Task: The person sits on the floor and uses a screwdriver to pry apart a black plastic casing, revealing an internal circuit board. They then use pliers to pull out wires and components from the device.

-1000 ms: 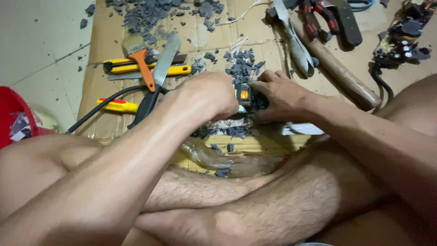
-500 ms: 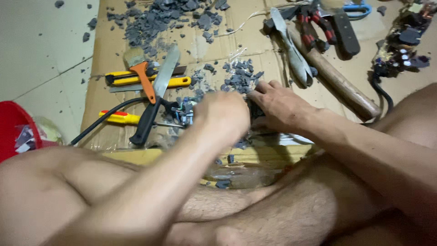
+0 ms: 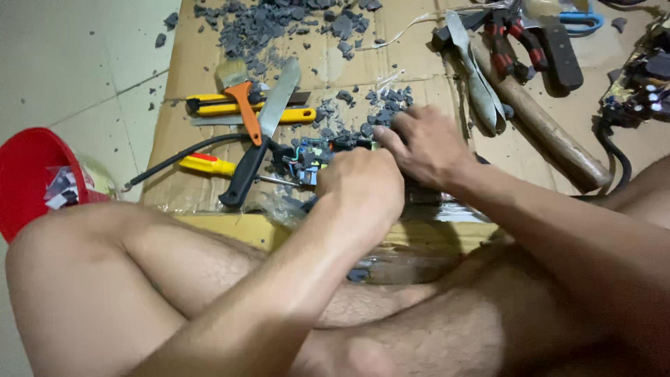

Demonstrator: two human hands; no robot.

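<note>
My left hand is curled into a fist over the cardboard sheet, just in front of my crossed legs. My right hand lies beside it, fingertips pressing on a small dark electronic part with thin coloured wires. Both hands close on this part, and most of it is hidden under them. Grey broken chips lie scattered just beyond the fingers.
Left of the hands lie a black-handled knife, yellow screwdrivers and an orange-handled brush. A wooden-handled hammer, red-handled pliers and a wired circuit board lie right. A red bucket stands on the floor.
Both hands have shifted slightly left over the part. The orange piece seen between them a second ago is now covered by the fingers.
</note>
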